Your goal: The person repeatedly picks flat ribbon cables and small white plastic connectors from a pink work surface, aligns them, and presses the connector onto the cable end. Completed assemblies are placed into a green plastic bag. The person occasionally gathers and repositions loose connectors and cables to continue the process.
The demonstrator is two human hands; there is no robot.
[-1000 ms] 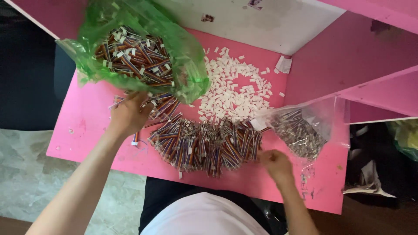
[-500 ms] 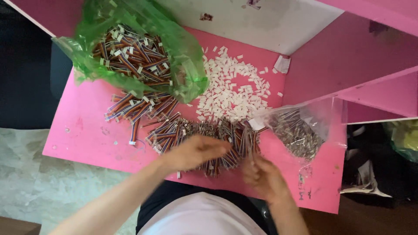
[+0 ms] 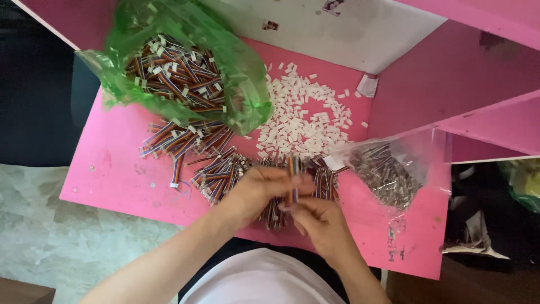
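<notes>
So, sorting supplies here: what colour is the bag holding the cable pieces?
Translucent green bag, clearest in the head view.

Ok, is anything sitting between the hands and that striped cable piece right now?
Nothing visible. The left hand and right hand meet over the pile of cable pieces, and both pinch one striped cable piece upright between their fingertips. The white connector heap lies behind, apart.

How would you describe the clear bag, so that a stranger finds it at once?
Start at the pink table and go to its right edge. The clear bag lies there, beside the white pieces. Unlike the green bag, it is see-through and holds small grey metal parts.
</notes>
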